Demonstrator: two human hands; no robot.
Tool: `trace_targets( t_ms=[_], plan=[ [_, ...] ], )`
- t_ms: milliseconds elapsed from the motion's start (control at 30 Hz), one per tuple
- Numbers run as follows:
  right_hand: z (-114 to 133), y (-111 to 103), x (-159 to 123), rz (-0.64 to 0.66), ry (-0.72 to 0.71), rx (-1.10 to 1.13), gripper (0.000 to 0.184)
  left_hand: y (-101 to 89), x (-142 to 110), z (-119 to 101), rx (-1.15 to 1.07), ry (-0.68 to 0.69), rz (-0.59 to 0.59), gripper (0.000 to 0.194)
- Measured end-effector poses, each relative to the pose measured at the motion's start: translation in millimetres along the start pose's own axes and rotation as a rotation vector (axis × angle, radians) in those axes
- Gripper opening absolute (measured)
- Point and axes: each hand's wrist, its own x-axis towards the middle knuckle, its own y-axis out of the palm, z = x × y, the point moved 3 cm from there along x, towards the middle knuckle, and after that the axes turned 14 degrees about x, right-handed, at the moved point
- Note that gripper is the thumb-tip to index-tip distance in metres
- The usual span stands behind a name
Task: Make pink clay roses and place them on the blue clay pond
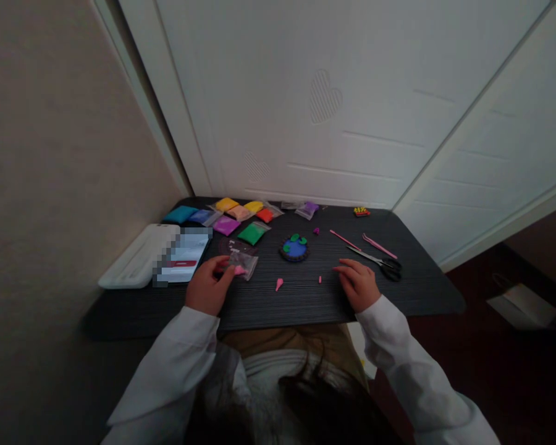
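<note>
My left hand pinches a clear plastic bag with a lump of pink clay inside, low over the table's left half. To the right, my right hand rests near the front edge, its fingers loosely bent and apart, holding nothing that I can see. A short pink clay stick lies just left of its fingertips. Between the hands is a pink clay piece, round at one end and narrow at the other. Behind it sits a round clay pond, blue with a dark rim and green pads.
Several bags of coloured clay, one green, line the back left. A phone or tablet and a white case lie at left. Scissors, pink tweezers and a pink stick tool are at right on the dark table.
</note>
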Motion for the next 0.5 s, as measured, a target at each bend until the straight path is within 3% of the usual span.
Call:
trace_targets(
  t_ms=[200,333,500],
  plan=[
    [-38,-30,-27,-0.101,0.138,-0.083,0.028,-1.6,1,-2,0.007,-0.003,0.016,0.042],
    [-45,-28,-31,-0.048,0.164,-0.110,0.026,-2.3,2,-2,0.025,-0.006,0.022,0.040],
    [-45,-21,-16,-0.006,0.140,-0.147,0.021,-1.8,2,-1,0.047,0.004,0.025,0.041]
  ],
)
